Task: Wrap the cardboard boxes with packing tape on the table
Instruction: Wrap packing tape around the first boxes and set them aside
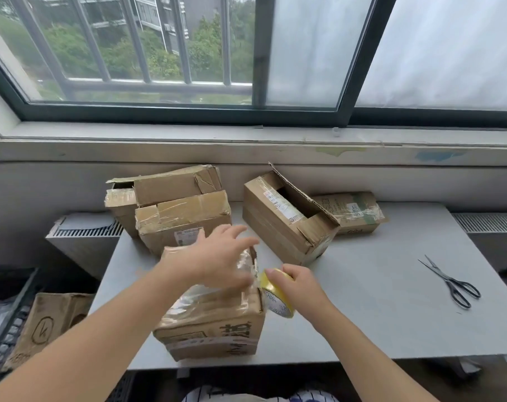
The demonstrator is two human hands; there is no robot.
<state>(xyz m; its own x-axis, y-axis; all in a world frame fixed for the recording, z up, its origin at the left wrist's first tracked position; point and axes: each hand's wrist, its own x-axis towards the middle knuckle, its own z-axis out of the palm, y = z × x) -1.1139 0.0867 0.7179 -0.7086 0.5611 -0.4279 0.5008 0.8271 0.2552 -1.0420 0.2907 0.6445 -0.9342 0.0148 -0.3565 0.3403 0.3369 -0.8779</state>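
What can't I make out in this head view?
- Top of the near brown cardboard box: head view, covered by the blurred left hand; tape lie unclear.
- Yellow packing tape roll: head view, largely behind the right hand gripping it; free end unseen.
- Inside of the open-flapped cardboard box: head view, too dark.
- White shipping label on that box: head view, too small to read.

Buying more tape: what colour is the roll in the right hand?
Yellow tape roll, head view.

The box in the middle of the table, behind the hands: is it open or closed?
Open. The box has one top flap standing up, and its dark inside shows beside it.
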